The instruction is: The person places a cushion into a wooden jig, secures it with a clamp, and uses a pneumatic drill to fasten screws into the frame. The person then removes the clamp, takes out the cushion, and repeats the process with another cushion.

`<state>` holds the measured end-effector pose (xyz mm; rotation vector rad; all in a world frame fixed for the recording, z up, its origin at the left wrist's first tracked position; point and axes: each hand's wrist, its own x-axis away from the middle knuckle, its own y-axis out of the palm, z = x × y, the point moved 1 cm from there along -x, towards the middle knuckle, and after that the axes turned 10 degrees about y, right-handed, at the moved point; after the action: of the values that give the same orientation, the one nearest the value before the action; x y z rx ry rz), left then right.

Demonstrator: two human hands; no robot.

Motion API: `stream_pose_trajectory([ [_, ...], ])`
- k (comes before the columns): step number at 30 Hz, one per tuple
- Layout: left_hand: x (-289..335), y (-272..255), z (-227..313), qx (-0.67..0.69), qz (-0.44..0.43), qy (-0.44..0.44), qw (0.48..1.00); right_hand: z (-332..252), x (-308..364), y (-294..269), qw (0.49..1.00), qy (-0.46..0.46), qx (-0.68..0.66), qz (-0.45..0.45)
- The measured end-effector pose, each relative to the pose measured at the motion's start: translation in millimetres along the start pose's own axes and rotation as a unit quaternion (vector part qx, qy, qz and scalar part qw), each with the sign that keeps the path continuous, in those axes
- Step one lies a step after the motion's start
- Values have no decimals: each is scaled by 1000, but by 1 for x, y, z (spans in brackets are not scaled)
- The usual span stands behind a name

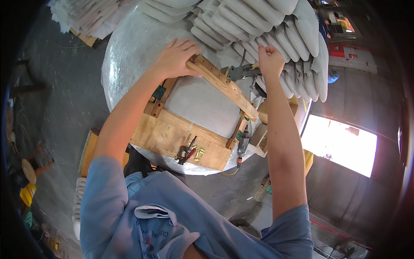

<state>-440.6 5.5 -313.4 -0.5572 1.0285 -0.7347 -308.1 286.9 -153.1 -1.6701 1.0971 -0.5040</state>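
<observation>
My left hand [178, 58] rests at the far left end of a thick wooden bar [224, 86], fingers stretched out and thumb along the near side. The bar belongs to a wooden jig [172, 138] that frames a pale grey panel [202, 103]. A metal toggle clamp [239, 71] is at the bar's far side. Close to the clamp's right end, my right hand [271, 62] is closed in a fist; its fingers hide whatever may be inside. On the jig's near board lie several small brass-coloured fittings [198, 154] beside a dark hand tool [186, 153] with a red part.
A power tool [243, 140] with a hose hangs at the jig's right edge, near an open box [259, 137]. Stacked pale curved pieces [258, 26] fill the far side of the plastic-wrapped round table [118, 64]. A wooden stool [32, 168] stands at left.
</observation>
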Motion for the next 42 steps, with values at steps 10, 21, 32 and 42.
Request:
stream_pose_trajectory([
  [10, 15, 21, -16, 141, -136, -38, 980, 9, -7, 7, 999, -37, -5, 35],
  [21, 12, 13, -23, 175, -163, -25, 971, 13, -39, 1, 996, 19, -11, -84],
  [32, 26, 30, -37, 218, -114, -12, 969, 53, -77, 101, 872, 291, -341, -196],
  [42, 15, 27, -28, 212, -131, -39, 968, 55, -83, 92, 773, 401, -309, -381],
])
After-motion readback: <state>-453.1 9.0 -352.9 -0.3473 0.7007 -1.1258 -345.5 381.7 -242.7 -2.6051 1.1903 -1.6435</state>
